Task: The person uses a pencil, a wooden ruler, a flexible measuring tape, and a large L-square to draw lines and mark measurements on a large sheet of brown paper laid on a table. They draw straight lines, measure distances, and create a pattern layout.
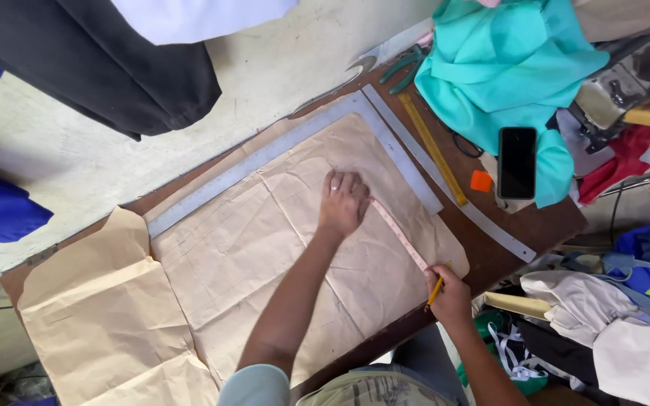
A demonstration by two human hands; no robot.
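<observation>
A large sheet of creased brown paper [250, 248] covers most of the wooden table [543, 225]. My left hand [344, 201] lies flat on the paper, fingers together, pinning one end of a pink measuring tape [399, 234]. The tape runs diagonally down to my right hand [451, 295] near the paper's right edge. That hand pinches the tape's other end and grips a yellow pencil [435, 291] with its tip on the paper.
A long metal L-square [295, 143] borders the paper's far edge, with a metal straight ruler [453, 188] and a yellow ruler [432, 148] beside it. A black phone [517, 162], an orange chalk piece [481, 180], teal cloth [505, 68] and scissors [404, 68] lie at the right.
</observation>
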